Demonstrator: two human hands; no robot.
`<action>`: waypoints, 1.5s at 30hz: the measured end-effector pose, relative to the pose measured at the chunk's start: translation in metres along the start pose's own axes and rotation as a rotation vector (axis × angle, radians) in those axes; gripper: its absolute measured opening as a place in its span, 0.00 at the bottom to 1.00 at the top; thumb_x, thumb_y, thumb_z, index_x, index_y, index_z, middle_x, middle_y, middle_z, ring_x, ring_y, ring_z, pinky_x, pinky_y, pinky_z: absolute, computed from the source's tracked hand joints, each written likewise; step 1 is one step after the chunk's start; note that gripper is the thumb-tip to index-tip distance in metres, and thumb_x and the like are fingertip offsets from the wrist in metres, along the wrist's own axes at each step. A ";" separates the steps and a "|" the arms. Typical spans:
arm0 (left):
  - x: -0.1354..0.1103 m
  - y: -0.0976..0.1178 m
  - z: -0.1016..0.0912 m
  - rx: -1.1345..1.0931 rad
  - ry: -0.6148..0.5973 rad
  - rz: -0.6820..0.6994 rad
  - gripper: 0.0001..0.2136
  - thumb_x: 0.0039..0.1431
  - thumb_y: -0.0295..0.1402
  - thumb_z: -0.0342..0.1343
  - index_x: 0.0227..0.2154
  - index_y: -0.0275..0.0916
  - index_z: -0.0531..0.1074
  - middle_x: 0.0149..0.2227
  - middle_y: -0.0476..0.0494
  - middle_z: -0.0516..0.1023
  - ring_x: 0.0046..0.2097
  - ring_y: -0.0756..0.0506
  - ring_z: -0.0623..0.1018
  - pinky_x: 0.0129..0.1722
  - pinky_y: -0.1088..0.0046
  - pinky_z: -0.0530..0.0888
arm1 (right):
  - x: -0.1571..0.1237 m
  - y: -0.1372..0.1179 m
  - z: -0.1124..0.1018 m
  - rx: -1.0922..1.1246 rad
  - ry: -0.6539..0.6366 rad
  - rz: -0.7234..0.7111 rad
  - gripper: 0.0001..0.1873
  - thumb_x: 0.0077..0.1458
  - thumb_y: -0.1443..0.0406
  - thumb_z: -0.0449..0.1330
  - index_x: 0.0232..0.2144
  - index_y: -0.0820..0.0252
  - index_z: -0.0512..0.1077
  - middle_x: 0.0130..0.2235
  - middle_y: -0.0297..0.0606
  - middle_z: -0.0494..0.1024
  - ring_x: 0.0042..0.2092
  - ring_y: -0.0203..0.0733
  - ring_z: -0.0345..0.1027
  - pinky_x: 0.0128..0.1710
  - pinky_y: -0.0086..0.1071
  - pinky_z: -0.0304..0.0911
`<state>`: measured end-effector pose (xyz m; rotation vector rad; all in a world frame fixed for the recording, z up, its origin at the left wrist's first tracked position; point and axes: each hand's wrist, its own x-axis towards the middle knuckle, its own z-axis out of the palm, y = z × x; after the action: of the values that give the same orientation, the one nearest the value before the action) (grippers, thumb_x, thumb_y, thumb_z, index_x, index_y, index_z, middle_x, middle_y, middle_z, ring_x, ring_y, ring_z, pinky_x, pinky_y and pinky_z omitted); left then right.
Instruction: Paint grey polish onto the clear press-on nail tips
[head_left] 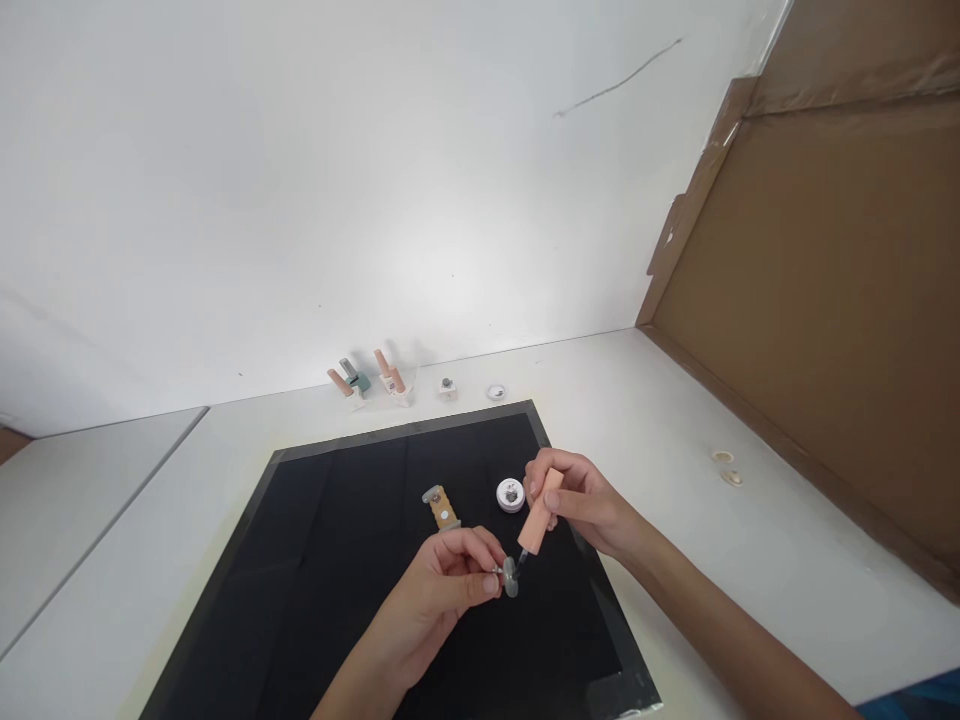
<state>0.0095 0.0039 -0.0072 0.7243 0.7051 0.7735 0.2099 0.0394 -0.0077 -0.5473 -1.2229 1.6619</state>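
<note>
At the frame's lower centre, the left hand [446, 590] pinches the clear piece [511, 580] from its left, seemingly freeing the other side for the brush [538, 518] held slanted in the right hand [592, 508].

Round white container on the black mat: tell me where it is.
In the head view, the round white container sits toward the right edge of the black mat, just left of the right hand and right of the tan strip.

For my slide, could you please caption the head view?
Right hand holds a peach-handled brush at a translucent piece in the left hand.
</note>
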 end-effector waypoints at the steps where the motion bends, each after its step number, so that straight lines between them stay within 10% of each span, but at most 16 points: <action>1: 0.000 0.000 0.000 -0.002 0.003 0.001 0.06 0.41 0.21 0.66 0.19 0.36 0.76 0.29 0.49 0.74 0.30 0.52 0.72 0.32 0.77 0.68 | 0.000 0.000 0.000 0.002 0.003 0.000 0.12 0.47 0.60 0.66 0.27 0.62 0.70 0.24 0.31 0.67 0.22 0.29 0.57 0.22 0.26 0.53; 45: -0.002 0.000 0.002 0.046 0.014 -0.045 0.04 0.44 0.26 0.65 0.22 0.36 0.74 0.27 0.49 0.74 0.26 0.53 0.69 0.31 0.75 0.64 | -0.001 0.001 0.000 0.108 0.130 0.013 0.08 0.51 0.62 0.62 0.28 0.61 0.69 0.23 0.30 0.66 0.22 0.31 0.57 0.23 0.26 0.54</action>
<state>0.0095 0.0016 -0.0057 0.7423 0.7516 0.7237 0.2097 0.0386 -0.0082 -0.5875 -1.0313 1.6658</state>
